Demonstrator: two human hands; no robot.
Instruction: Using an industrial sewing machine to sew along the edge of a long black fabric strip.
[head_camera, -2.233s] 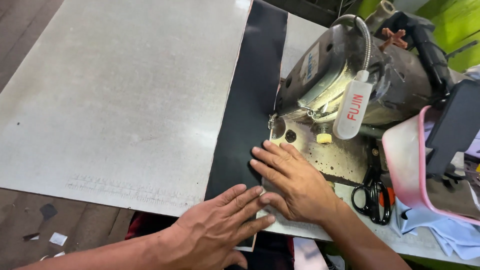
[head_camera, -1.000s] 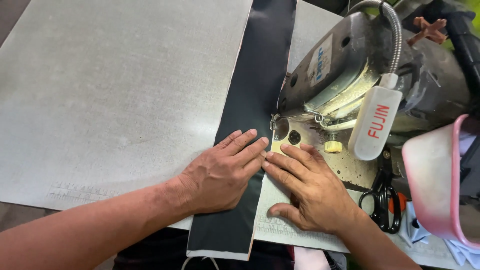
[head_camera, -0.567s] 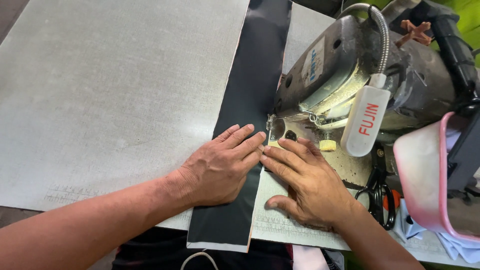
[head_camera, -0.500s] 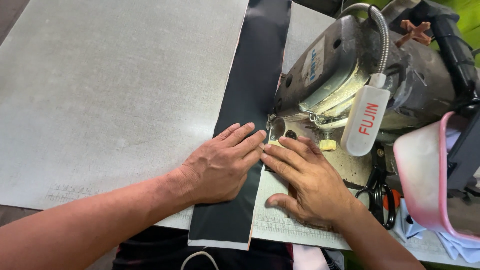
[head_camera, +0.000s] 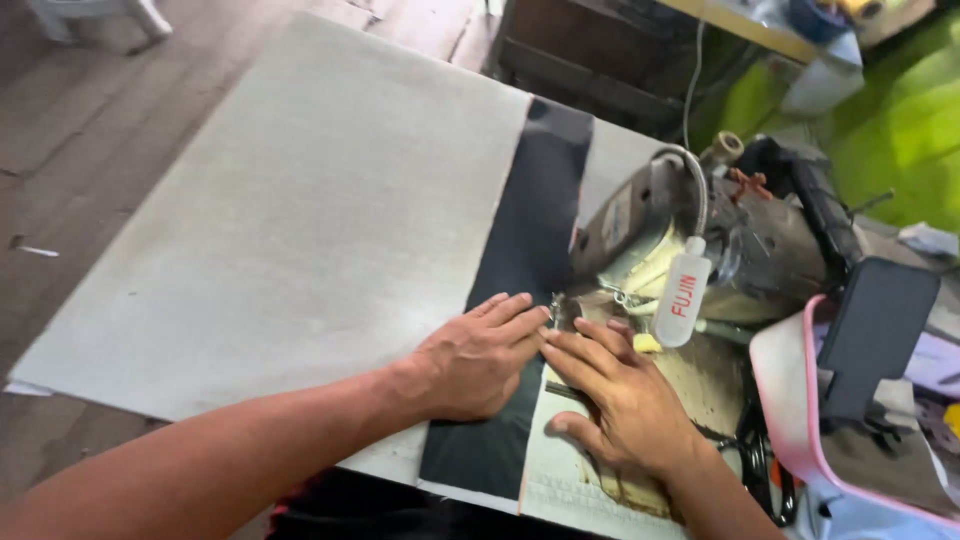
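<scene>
The black strip looks like smooth, matt cloth or leatherette. The grey sheet under it is coarse and felt-like. The sewing machine is worn, dull metal; its small bottle is white plastic.

Both forearms are bare up to the picture's edge, with no sleeve, watch or bracelet showing. The left hand and the right hand wear no gloves and no rings, and the fingers have short, plain nails.
</scene>
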